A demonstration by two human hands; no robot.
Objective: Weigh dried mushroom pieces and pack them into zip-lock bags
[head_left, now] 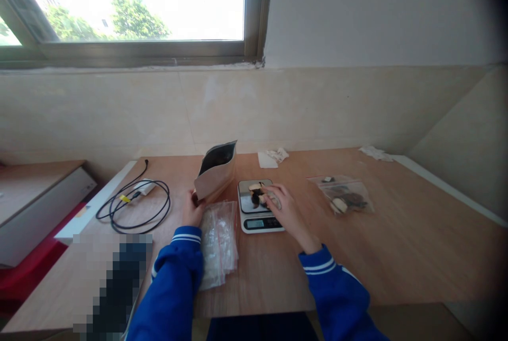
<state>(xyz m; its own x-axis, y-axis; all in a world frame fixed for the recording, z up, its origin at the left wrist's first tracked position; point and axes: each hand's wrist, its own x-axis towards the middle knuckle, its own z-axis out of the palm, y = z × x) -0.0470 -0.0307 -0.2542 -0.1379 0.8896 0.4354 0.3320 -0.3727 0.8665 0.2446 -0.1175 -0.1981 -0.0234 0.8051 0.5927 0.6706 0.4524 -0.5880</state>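
Observation:
My left hand [192,210] grips the lower left side of a brown paper pouch [216,180], whose dark-lined mouth gapes upward. Right of the pouch lies a white kitchen scale [250,224] with a shiny weighing plate and a small display. Pale and dark dried pieces [255,198] rest on that plate. Over its right side my right hand [282,208] has its fingers closed round a pale dried slice [273,201], partly hidden by the fingers. Several clear zip bags [218,246] lie flat beneath my left wrist.
A zip bag of dried pieces [345,195] lies to the right. Crumpled tissue [278,156] is near the wall, with more tissue [376,154] at the back right. On the left are a coiled black cable [113,217] with a white adapter [146,186] and a pixelated dark object [123,283].

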